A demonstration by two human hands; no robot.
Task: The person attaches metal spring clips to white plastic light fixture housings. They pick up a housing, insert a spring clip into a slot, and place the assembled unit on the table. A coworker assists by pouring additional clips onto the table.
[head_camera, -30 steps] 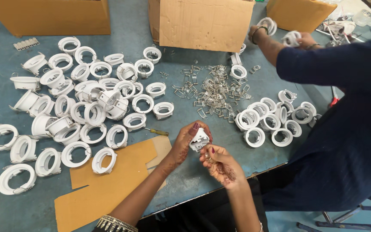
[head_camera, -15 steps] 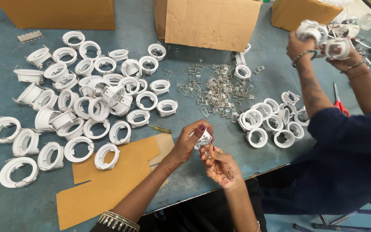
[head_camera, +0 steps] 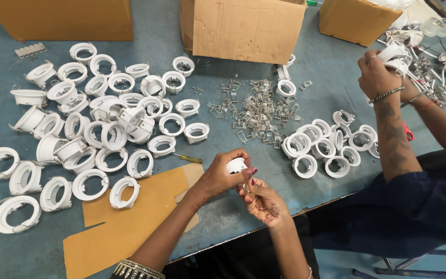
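My left hand (head_camera: 222,174) grips a white plastic ring housing (head_camera: 236,165) near the table's front edge. My right hand (head_camera: 262,200) sits just below and right of it, fingers curled, pinching a small metal spring clip against the ring; the clip is mostly hidden. A pile of metal spring clips (head_camera: 256,111) lies on the blue table (head_camera: 264,62) beyond my hands. Many white ring housings (head_camera: 104,129) are spread to the left.
A co-worker's hands (head_camera: 383,72) at the right hold white rings above a smaller group of rings (head_camera: 326,147). Three cardboard boxes (head_camera: 243,28) stand at the back. A flat cardboard sheet (head_camera: 130,217) and a small screwdriver (head_camera: 188,158) lie by my left arm.
My hands stay in place, turning the ring slightly. The co-worker's hands have gone from the far back right to holding rings up near the right edge.
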